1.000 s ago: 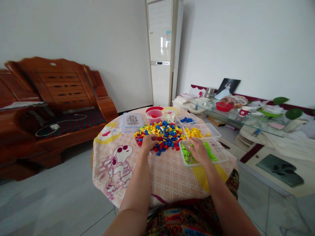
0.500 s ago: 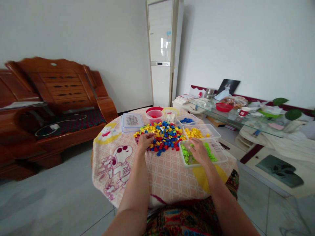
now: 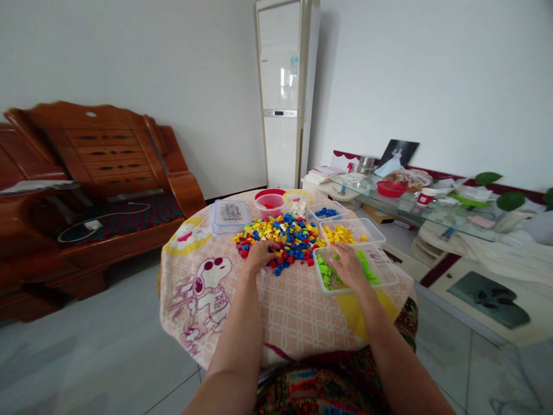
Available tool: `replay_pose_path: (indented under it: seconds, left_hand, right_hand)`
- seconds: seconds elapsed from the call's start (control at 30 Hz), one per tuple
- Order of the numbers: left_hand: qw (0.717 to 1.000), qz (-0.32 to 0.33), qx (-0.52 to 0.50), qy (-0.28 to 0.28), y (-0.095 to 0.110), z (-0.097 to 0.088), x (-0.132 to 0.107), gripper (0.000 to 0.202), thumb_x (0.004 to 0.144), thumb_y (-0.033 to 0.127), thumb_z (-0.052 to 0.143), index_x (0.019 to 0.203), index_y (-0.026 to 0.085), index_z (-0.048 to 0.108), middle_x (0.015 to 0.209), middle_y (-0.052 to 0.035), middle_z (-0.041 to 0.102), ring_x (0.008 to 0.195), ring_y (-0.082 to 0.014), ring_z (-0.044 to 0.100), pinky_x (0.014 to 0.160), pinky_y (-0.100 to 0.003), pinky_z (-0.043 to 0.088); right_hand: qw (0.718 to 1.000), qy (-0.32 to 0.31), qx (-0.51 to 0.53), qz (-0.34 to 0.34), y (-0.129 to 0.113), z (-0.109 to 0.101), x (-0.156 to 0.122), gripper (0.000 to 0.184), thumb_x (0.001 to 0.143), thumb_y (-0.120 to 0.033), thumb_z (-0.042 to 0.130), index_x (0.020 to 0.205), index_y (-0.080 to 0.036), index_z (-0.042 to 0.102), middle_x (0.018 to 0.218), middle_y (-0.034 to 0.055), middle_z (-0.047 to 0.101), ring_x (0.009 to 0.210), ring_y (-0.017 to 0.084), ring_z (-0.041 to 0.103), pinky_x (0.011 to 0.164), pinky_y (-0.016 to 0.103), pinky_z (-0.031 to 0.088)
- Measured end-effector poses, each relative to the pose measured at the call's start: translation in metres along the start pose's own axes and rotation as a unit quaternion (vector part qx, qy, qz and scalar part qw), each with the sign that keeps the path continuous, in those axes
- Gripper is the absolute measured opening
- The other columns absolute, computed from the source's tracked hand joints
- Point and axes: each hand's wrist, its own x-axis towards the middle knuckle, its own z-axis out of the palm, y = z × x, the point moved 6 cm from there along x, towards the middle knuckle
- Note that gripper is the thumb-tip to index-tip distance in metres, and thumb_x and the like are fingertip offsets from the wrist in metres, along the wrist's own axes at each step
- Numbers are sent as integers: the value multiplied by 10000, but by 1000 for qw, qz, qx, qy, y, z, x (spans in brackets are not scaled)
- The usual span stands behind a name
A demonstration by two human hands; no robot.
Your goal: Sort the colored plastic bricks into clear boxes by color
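Observation:
A mixed pile of small toy bricks point(image 3: 294, 233) in yellow, blue, red and green is heaped on the round table. At the pile's near left edge is my left hand point(image 3: 261, 255), its fingers curved over the bricks with a gap at the thumb; I see no brick held in it. My right hand point(image 3: 348, 266) hovers over a clear plastic tray point(image 3: 391, 276) of green bricks point(image 3: 325, 271), thumb and fingers apart. Just behind that tray stands another clear tray point(image 3: 375, 229) with yellow bricks point(image 3: 339, 234).
Farther back are a tray of blue bricks point(image 3: 327, 212), a tub of white bricks point(image 3: 297, 207) and a pink tub point(image 3: 270, 203) with red pieces. A lidded box point(image 3: 230, 216) sits left of the pile. A patterned cloth point(image 3: 294, 311) covers the table; a glass-topped cabinet point(image 3: 432, 213) is at right.
My left hand has shifted slightly down and to the right along the pile's near edge. The right hand stays over the green bricks.

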Motion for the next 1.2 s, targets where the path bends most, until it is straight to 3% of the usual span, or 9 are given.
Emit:
replay_pose_path:
  seconds: [0.2, 0.37, 0.57, 0.67, 0.77, 0.87, 1.0, 1.1, 1.2]
  left_hand:
    - [998, -11, -60, 8, 1, -5, -3, 179, 684, 272, 722, 818, 185, 803, 703, -13, 741, 667, -159, 642, 630, -227, 462]
    - [989, -47, -118, 80, 9, -11, -2, 204, 729, 309, 718, 841, 156, 792, 690, -23, 735, 633, -156, 649, 605, -226, 464]
    - [974, -22, -222, 40, 66, 45, 22, 178, 765, 241, 692, 876, 132, 779, 687, -36, 733, 630, -161, 673, 632, -249, 527]
    - [951, 28, -309, 21, 100, 81, 39, 304, 754, 164, 682, 1044, 133, 767, 943, -85, 783, 828, -189, 731, 779, -289, 578]
    - [924, 75, -374, 2, 116, 98, 46, 463, 744, 127, 672, 1205, 138, 716, 1138, -126, 756, 1016, -226, 729, 909, -352, 579]
    - [937, 67, -340, 41, 99, 84, 41, 448, 759, 122, 654, 1202, 145, 716, 1185, -130, 741, 1022, -223, 725, 952, -373, 567]
    - [971, 6, -205, 120, 54, 31, 19, 321, 779, 147, 639, 1074, 159, 765, 1006, -78, 781, 915, -208, 725, 890, -332, 565]
    - [978, -54, -120, 160, 21, -10, 3, 244, 798, 213, 632, 983, 167, 785, 845, -38, 775, 808, -193, 710, 783, -283, 547]
    - [979, -98, -49, 169, -3, -34, -9, 198, 790, 243, 641, 898, 177, 793, 720, -15, 743, 737, -178, 689, 712, -248, 501]
  right_hand:
    - [1000, 2, 6, 0, 1, 1, 0, 431, 844, -183, 555, 1257, -192, 679, 1323, 134, 646, 1295, 274, 533, 1152, 499, 399]
    - [1000, 2, 2, 4, 0, 1, 0, 431, 848, -195, 553, 1261, -180, 677, 1329, 144, 645, 1297, 277, 533, 1150, 502, 399]
    - [1000, 11, 2, -1, -2, 1, 0, 456, 827, -163, 548, 1264, -197, 674, 1328, 123, 651, 1291, 264, 544, 1146, 498, 406]
    - [1000, 9, 3, 2, -2, 1, 0, 464, 830, -160, 546, 1277, -188, 667, 1347, 126, 640, 1306, 263, 534, 1150, 491, 404]
    - [1000, 5, 2, 3, -2, 0, 0, 458, 834, -164, 545, 1276, -168, 667, 1361, 145, 629, 1321, 270, 521, 1147, 483, 408]
    - [1000, 3, 1, -1, -3, 1, 0, 444, 846, -171, 540, 1270, -159, 671, 1361, 151, 628, 1319, 272, 522, 1152, 483, 402]
    - [1000, 4, 6, 0, -1, 1, 0, 432, 856, -187, 548, 1269, -174, 672, 1346, 141, 635, 1311, 268, 526, 1155, 486, 398]
    - [1000, 4, 14, 1, 0, 0, 0, 432, 849, -184, 556, 1264, -201, 676, 1342, 124, 636, 1310, 264, 521, 1163, 493, 386]
    - [1000, -2, 12, 3, 0, 0, 0, 425, 851, -188, 553, 1257, -202, 677, 1347, 124, 630, 1314, 266, 513, 1164, 492, 385]
